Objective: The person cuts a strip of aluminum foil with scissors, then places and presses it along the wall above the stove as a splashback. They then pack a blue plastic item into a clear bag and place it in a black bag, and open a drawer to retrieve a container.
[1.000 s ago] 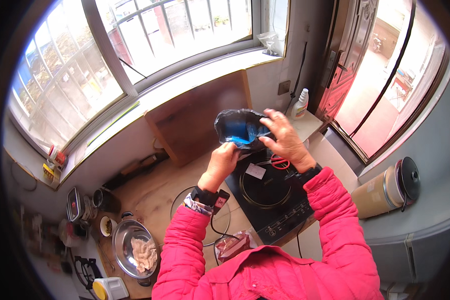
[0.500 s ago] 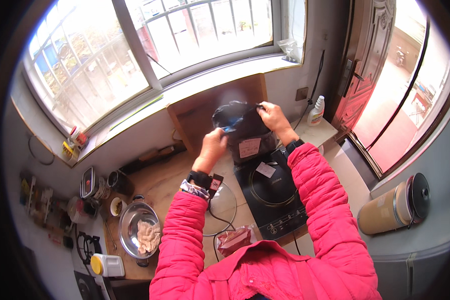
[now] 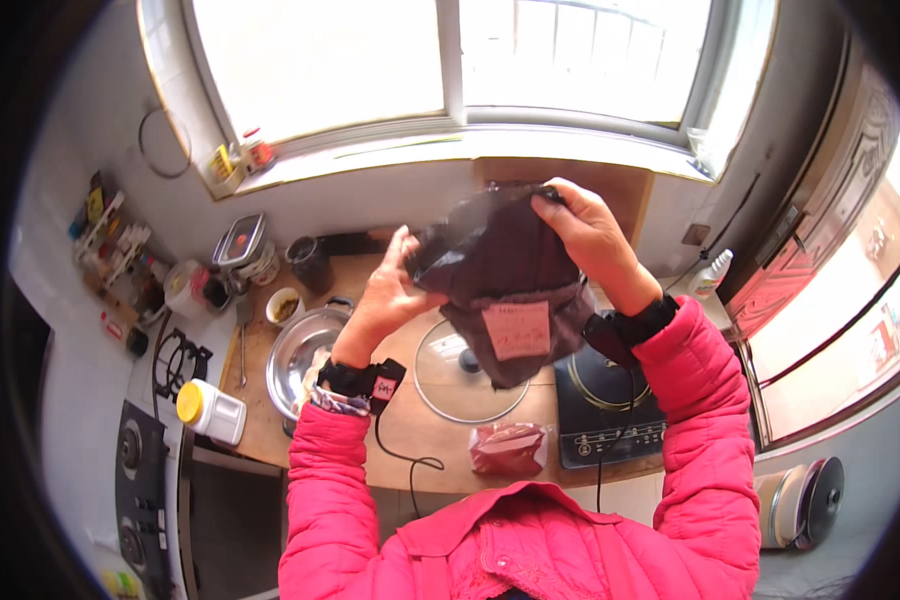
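A dark plastic bag (image 3: 515, 255) with a pale label on its front hangs over the counter in front of me. My right hand (image 3: 590, 235) pinches its top right edge between thumb and fingers. At the bag's left edge is my left hand (image 3: 380, 300), with thumb and fingers spread apart against it. Below the bag lies a round glass lid (image 3: 440, 390) with a dark knob, partly covered by it. To the left stands a steel pot (image 3: 282, 360); my left wrist hides much of what is inside. A packet of something red (image 3: 508, 450) rests near the front edge.
A black induction cooktop (image 3: 610, 447) sits on the right of the wooden counter (image 3: 410, 440). A small bowl (image 3: 285, 307), a dark jar (image 3: 308, 265) and a yellow-capped white container (image 3: 213, 412) are at the left. A white spray bottle (image 3: 710, 275) stands at the far right.
The bag has moved left, off the cooktop's far end, and over the glass lid. My left hand's fingers have spread from the bag's rim. The view has turned leftward.
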